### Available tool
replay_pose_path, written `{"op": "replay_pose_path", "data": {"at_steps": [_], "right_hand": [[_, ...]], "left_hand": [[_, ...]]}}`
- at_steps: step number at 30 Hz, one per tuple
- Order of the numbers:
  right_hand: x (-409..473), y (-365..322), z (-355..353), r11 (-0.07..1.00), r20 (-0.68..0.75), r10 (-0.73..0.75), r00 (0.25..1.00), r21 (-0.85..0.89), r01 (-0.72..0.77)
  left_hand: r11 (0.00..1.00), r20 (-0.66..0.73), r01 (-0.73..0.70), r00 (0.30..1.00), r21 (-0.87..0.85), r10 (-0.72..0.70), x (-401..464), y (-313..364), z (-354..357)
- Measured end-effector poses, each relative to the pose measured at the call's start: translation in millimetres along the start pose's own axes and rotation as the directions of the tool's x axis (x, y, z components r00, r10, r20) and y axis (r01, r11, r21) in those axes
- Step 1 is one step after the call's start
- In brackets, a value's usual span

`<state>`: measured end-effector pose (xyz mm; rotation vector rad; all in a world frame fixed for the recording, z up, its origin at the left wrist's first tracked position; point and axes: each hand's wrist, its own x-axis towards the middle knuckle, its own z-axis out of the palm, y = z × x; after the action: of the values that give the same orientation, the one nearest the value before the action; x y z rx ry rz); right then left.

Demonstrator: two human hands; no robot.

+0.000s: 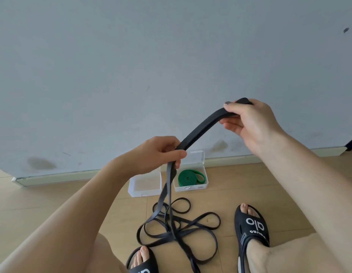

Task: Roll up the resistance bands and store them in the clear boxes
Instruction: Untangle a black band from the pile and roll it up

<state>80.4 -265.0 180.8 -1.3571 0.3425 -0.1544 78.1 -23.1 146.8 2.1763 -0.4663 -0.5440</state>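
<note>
While both hands [206, 133] grip a black band [200, 129], one clear box [191, 188] holds a green roll [191, 177] — its neighbour [144, 191] nothing.

Scuffed grey wall [151, 56] meets pale skirting [250, 159], wooden floor [43, 196].

My arms are bare, no sleeves; dark polish on my thumbnail [228, 103], I think; black slides [251, 225] with white lettering.

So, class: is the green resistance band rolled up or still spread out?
Rolled up. The green resistance band lies as a flat coil with one loose loop, inside the right-hand clear plastic box, whose lid stands open.
</note>
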Motion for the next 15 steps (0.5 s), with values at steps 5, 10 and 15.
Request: {"op": "replay_pose_path", "data": {"at_steps": [5, 10, 15], "right_hand": [[16.5, 17.0, -15.6, 0.836, 0.019, 0.047, 0.999, -0.548, -0.029], [7.0, 29.5, -4.2, 0.373, 0.179, -0.043, 0.983, -0.910, 0.182], [-17.0, 32.7, 28.6, 0.664, 0.480, 0.008, 0.877, -0.658, 0.354]], "left_hand": [[0.997, -0.054, -0.071, 0.996, 0.010, 0.072, -6.9, 10.1, 0.5], [0.997, -0.015, -0.068, 0.998, 0.025, 0.068, -6.3, 11.6, 5.1], [0.997, -0.013, -0.061, 0.998, 0.040, 0.061, -6.8, 10.3, 3.3]]}}
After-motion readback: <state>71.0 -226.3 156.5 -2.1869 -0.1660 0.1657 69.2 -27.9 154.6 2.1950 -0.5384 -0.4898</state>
